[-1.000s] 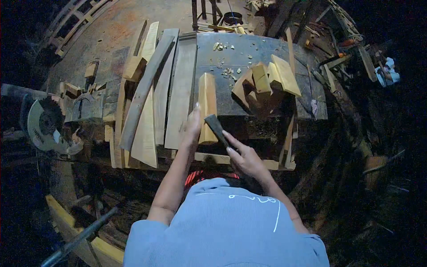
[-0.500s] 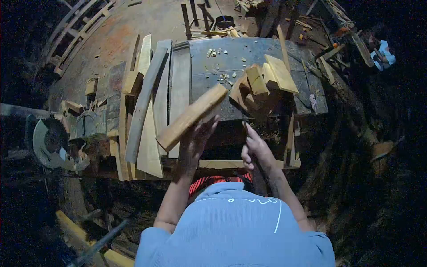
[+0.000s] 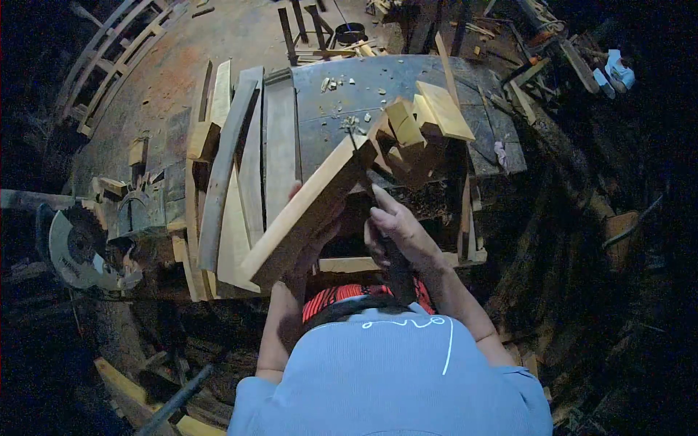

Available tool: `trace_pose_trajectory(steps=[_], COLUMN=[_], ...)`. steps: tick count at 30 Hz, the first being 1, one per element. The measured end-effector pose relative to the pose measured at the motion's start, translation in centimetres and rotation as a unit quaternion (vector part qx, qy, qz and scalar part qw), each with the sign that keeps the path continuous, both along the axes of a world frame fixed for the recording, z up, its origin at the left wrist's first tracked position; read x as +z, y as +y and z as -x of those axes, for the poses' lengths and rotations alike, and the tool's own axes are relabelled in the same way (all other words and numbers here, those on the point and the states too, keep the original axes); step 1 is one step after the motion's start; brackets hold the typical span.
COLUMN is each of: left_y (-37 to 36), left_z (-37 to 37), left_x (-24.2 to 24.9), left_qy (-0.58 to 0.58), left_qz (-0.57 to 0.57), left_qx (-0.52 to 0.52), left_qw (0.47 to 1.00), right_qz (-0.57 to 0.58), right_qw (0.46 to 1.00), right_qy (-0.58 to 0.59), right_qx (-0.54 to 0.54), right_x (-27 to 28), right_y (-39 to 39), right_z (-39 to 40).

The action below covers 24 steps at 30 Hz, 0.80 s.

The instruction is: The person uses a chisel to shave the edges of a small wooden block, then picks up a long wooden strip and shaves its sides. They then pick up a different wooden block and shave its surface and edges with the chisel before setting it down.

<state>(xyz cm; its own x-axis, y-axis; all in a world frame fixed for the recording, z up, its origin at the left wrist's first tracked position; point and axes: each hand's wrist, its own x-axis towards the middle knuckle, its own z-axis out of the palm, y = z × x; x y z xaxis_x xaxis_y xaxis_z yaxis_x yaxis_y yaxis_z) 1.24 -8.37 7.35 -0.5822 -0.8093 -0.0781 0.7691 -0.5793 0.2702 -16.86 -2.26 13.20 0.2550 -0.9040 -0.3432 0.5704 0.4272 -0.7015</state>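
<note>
Plank (image 3: 305, 214), mid-frame w/ its far end toward the counter (image 3: 407, 76), looks stiff, light-ish, dry, best gripped mid-length from below, as left hand (image 3: 314, 229) does, fingers wrapped under it; right hand (image 3: 396, 232) fingers clenched on prob. a chisel (image 3: 400, 272).

Pale yellow wood block (image 3: 309, 211); dark grey workbench (image 3: 407, 80); light blue shirt (image 3: 392, 378).
</note>
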Motion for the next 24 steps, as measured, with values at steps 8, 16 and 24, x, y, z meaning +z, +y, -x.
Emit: trace_pose_trajectory(steps=[8, 16, 24], left_y=[0.1, -0.7, -1.8], left_z=[-1.4, 1.1, 0.0], left_x=[2.2, 1.0, 2.2], left_qy=[-0.183, -0.223, -0.445], left_qz=[0.077, -0.079, 0.025], left_qx=[-0.012, -0.006, 0.000], left_qw=[0.980, 0.972, 0.895], right_qz=[0.100, 0.173, 0.004], right_qw=[0.965, 0.930, 0.909], right_qy=[0.237, 0.322, 0.409], right_qx=[-0.045, 0.044, 0.078], right_x=[-0.6, 0.8, -0.3], right_y=[-1.0, -0.6, 2.9], right_z=[-1.6, -2.5, -3.5])
